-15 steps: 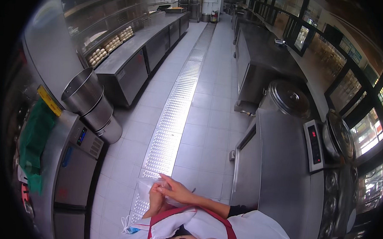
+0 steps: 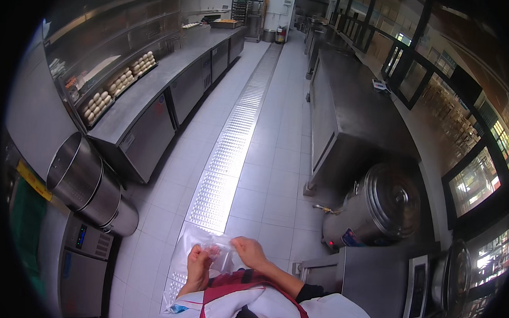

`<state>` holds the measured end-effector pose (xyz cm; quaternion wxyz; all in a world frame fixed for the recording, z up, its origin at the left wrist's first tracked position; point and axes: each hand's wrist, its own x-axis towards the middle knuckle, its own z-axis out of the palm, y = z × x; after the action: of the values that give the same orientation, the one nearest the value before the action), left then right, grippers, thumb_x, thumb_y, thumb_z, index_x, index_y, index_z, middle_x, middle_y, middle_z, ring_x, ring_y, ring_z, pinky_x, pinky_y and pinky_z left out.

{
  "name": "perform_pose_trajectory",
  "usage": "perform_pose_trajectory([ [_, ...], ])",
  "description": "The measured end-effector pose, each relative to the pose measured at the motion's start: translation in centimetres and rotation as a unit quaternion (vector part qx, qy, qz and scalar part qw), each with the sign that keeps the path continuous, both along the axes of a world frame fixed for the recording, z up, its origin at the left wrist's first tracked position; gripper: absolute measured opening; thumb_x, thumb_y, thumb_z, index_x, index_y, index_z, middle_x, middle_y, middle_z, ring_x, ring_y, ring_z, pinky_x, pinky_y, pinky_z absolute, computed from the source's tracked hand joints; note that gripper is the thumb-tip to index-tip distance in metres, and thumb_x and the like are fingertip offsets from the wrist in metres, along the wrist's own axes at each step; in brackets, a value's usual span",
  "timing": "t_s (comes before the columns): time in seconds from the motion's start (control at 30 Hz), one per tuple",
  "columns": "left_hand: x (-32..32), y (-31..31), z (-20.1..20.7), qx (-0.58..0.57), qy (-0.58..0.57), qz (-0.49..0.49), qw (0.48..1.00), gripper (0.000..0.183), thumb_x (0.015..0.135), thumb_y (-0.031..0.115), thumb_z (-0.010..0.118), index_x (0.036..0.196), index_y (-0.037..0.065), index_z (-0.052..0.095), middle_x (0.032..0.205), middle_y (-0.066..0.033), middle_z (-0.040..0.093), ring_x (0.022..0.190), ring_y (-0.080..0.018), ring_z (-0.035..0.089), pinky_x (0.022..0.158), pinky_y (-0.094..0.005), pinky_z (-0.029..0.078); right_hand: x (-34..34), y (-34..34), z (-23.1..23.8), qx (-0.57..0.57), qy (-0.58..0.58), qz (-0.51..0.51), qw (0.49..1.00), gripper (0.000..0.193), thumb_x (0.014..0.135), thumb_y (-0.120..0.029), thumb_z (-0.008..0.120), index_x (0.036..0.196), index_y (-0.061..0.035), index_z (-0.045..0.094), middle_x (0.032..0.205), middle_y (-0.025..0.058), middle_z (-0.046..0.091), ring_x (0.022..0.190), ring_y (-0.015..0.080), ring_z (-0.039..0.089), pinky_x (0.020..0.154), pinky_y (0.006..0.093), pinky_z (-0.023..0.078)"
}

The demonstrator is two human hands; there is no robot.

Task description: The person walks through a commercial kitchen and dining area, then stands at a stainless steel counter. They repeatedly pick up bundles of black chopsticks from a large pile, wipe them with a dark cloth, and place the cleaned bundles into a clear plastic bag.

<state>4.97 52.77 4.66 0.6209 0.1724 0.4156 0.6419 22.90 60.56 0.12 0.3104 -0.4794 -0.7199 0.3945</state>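
A thin, see-through piece of plastic, seemingly a plastic bag, is spread between my two hands in front of my chest. My left hand pinches it on one side, fingers closed. My right hand grips its other side near the upper edge, thumb and fingers pressed together. Part of the plastic hangs past my left hand, over the floor. Its opening, if it has one, cannot be made out. A red-and-white garment lies below my forearms.
A metal floor grate runs down the tiled aisle. At left stand tall steel pots and a long steel counter with trays of white oval items. At right are a steel counter and a lidded steel boiler with a tap.
My hands were together over the crumpled plastic; now they are apart, with the plastic spread between them. The view has tilted up, showing more of the far aisle and the boiler.
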Motion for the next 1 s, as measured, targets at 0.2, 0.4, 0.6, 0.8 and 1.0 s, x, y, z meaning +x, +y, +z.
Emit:
perform_pose_trajectory([
  [0.2,4.0,22.0,3.4,-0.005,-0.332,-0.187,0.925,0.011,0.094,0.002,0.049,0.085,0.009,0.050,0.064,0.0000,0.048,0.059,-0.0102,0.048,0.057,-0.0226,0.044,15.7,18.0,-5.6,-0.029,-0.093,-0.316,0.944,0.029,0.091,-0.032,0.050,0.080,-0.0091,0.064,0.076,0.0192,0.063,0.073,0.0417,0.061,0.063,0.0497,0.047],
  [0.4,8.2,41.7,1.3,-0.002,-0.329,-0.236,0.915,0.019,0.098,0.009,0.046,0.080,0.012,0.045,0.058,0.0032,0.036,0.051,-0.0073,0.036,0.048,-0.0211,0.032,26.5,33.3,-12.4,-0.102,-0.231,-0.448,0.858,0.029,0.089,-0.032,0.052,0.082,-0.0093,0.069,0.082,0.0198,0.066,0.080,0.0425,0.063,0.070,0.0529,0.049],
  [0.6,9.7,61.5,4.7,0.057,-0.208,-0.171,0.962,0.020,0.098,0.010,0.050,0.079,0.013,0.043,0.059,0.0034,0.038,0.050,-0.0065,0.036,0.048,-0.0219,0.032,24.1,56.2,-9.4,-0.070,-0.113,-0.206,0.969,0.055,0.075,-0.016,0.061,0.130,-0.0122,0.052,0.123,0.0184,0.056,0.111,0.0381,0.055,0.095,0.0446,0.046],
  [0.8,11.3,77.3,4.6,0.022,0.031,-0.158,0.987,0.020,0.092,0.013,0.060,0.079,0.012,0.044,0.068,0.0026,0.049,0.053,-0.0053,0.040,0.048,-0.0209,0.032,12.3,76.8,6.8,0.180,0.033,0.200,0.963,0.069,0.070,-0.013,0.068,0.135,-0.0029,0.046,0.137,0.0175,0.046,0.131,0.0351,0.039,0.112,0.0469,0.027],
  [1.0,12.9,97.2,4.1,0.098,0.294,-0.126,0.943,0.029,0.081,0.001,0.070,0.102,0.008,0.051,0.077,0.0011,0.058,0.068,-0.0044,0.054,0.053,-0.0215,0.038,11.0,98.3,4.0,0.097,-0.084,0.215,0.968,0.038,0.079,-0.006,0.054,0.114,-0.0155,0.064,0.087,0.0183,0.068,0.078,0.0388,0.065,0.070,0.0450,0.052],
])
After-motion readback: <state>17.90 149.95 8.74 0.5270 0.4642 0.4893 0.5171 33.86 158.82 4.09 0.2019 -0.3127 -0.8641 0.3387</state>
